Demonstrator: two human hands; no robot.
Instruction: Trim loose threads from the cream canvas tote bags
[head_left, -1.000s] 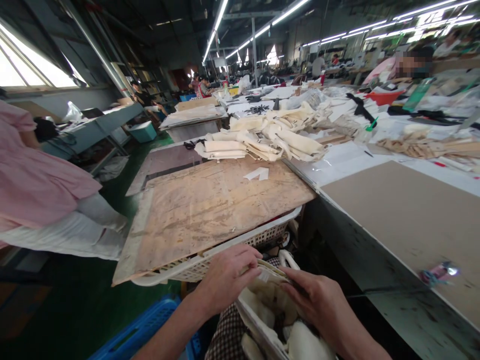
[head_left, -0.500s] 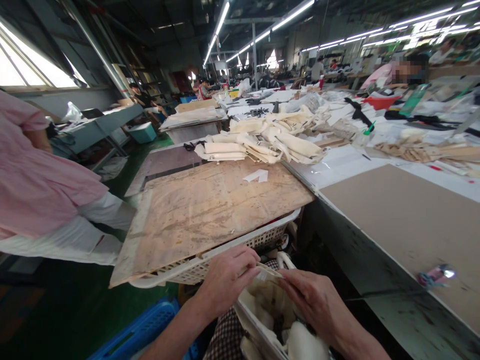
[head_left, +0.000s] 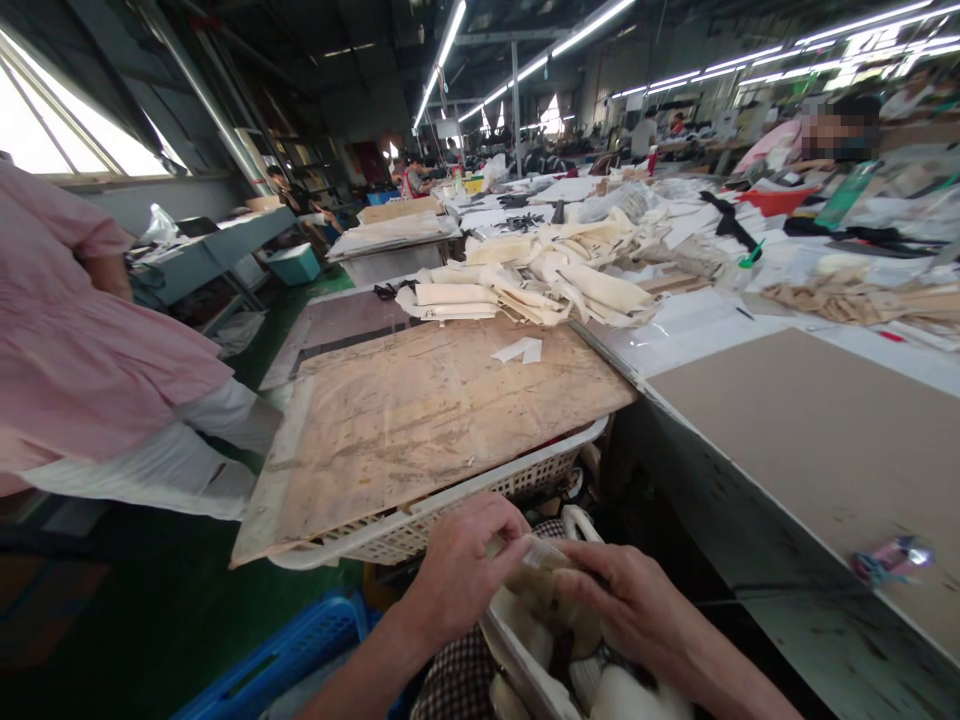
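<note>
A cream bag with an open top rests on my lap, its mouth facing me and soft pale material showing inside. My left hand pinches the far edge of its rim between thumb and fingers. Close by on the right, my right hand grips the same rim, thumb on the inner side and fingers outside. Behind the hands a pale rounded loop, like a handle, stands up. The fingertips partly hide the pinched edge.
A worn wooden board lies over a white plastic basket ahead. Cream folded pieces are heaped beyond it. A blue crate stands low left, a grey-brown tabletop to the right. A person in pink stands at left.
The view has shifted a little, so the scene sits farther right. Both hands stay on the rim; the right thumb now lies farther over the inside of the bag.
</note>
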